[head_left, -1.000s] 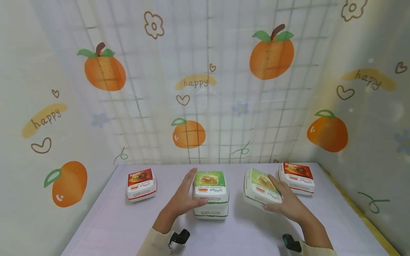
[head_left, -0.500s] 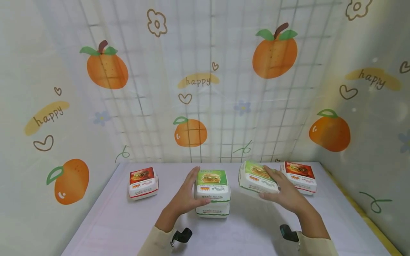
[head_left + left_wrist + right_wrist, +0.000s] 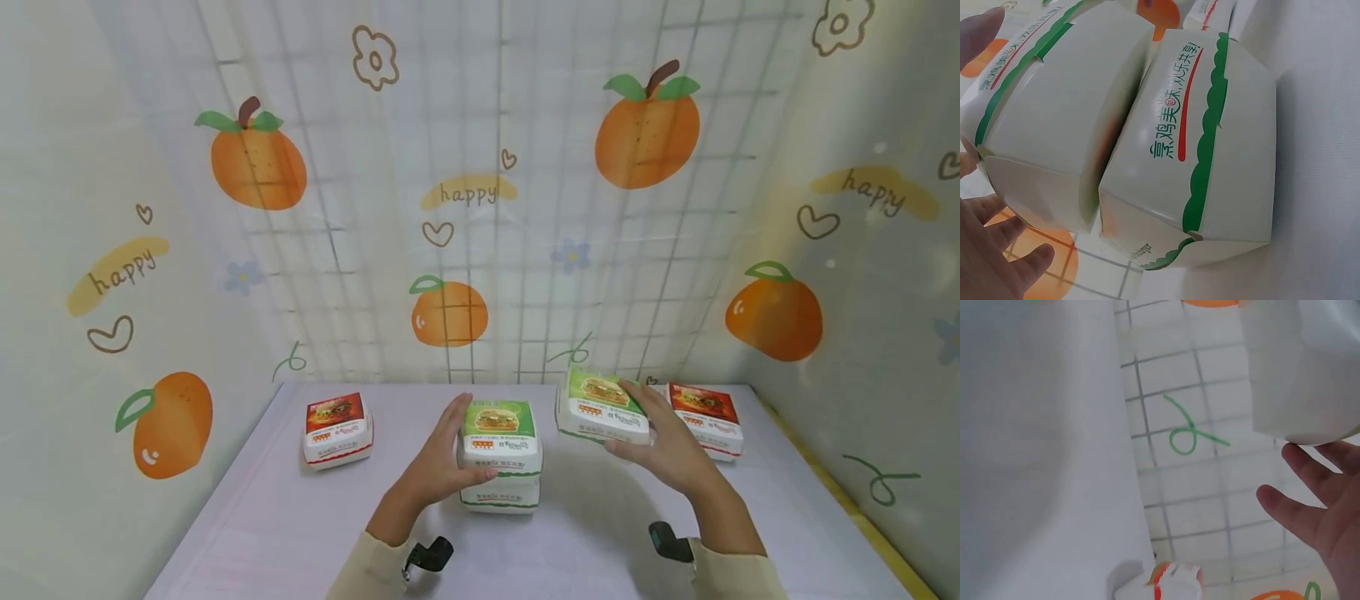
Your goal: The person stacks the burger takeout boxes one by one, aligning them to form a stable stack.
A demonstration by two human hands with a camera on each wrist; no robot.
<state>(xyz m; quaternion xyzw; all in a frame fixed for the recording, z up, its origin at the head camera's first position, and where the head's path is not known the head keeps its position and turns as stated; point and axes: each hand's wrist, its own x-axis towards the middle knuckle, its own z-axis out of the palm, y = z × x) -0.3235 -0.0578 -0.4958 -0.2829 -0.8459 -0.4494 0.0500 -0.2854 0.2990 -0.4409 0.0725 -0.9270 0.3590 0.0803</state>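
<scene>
Two white burger boxes are stacked mid-table: an upper one with a green burger-print lid [image 3: 498,442] and a lower box [image 3: 500,497] with a green wavy line. My left hand [image 3: 433,467] grips the upper box from its left side, thumb along the front. In the left wrist view the upper box [image 3: 1054,112] sits slightly offset on the lower box [image 3: 1185,137]. Right of the stack, my right hand [image 3: 675,450] holds another green-lidded burger box [image 3: 600,408] above the table, slightly tilted. Its white wall [image 3: 1304,375] rests against the fingertips in the right wrist view.
A red-lidded burger box [image 3: 337,429] stands at the table's left. Another red-lidded box [image 3: 705,421] stands at the back right, partly behind my right hand. A curtain printed with oranges [image 3: 450,313] closes off the back and sides of the pale table [image 3: 255,533].
My right hand has raised its green-lidded box, moved it slightly left towards the stack and turned it more square. My left hand stays on the upper stacked box.
</scene>
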